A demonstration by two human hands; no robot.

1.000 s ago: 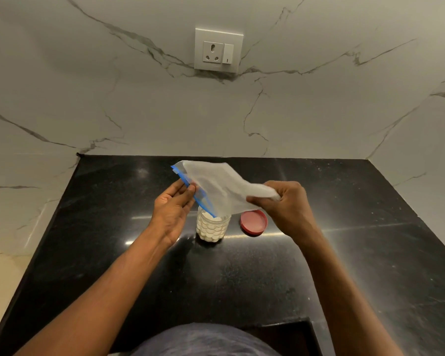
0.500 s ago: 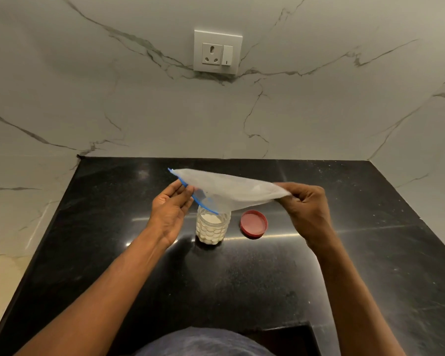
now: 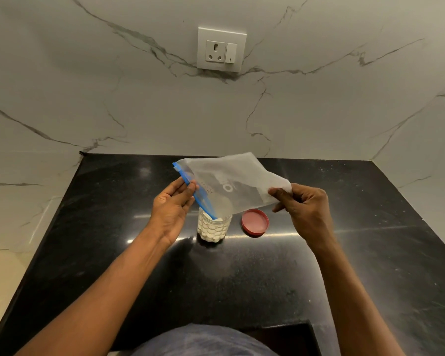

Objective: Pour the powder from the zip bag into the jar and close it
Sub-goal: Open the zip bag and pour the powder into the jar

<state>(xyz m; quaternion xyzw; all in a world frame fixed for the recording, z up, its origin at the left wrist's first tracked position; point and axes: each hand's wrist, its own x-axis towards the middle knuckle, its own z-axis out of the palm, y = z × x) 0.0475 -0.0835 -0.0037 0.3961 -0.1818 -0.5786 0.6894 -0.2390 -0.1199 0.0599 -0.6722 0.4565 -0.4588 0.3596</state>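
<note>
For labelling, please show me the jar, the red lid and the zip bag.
jar (image 3: pixel 212 228): head view, on its patterned side wall.
red lid (image 3: pixel 255 222): head view, on its centre.
zip bag (image 3: pixel 231 181): head view, on its clear middle panel.

Black speckled stone countertop (image 3: pixel 242 283), glossy, set into a corner of white veined marble walls. Standing on it near the middle: a clear textured jar (image 3: pixel 212 228) holding white powder, uncapped. Just right of the jar, apart from it: a red lid (image 3: pixel 255 222).
</note>
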